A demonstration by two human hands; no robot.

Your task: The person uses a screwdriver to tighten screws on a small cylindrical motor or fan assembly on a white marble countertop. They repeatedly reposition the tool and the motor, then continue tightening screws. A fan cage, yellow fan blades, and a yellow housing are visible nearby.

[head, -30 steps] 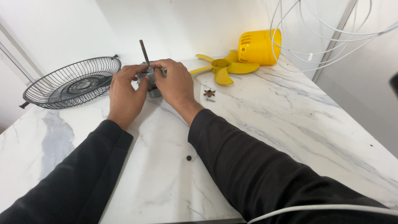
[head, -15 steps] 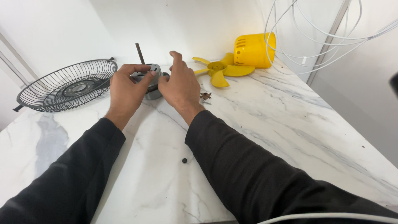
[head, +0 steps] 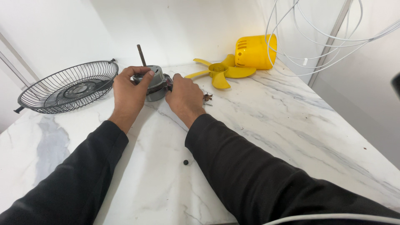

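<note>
Ideally, we keep our left hand (head: 127,89) clasping the grey fan motor (head: 153,82) steady on the desk (head: 258,125) while our right hand (head: 185,98) grips its side.

- Both arms reach forward in dark long sleeves, forearms converging toward the middle.
- Left hand (head: 128,92) is raised on its wrist, back toward the camera, fingers (head: 143,79) curled in a grip with the thumb on top.
- Right hand (head: 184,96) lies palm down, knuckles up, fingers bent forward, close beside the left.
</note>
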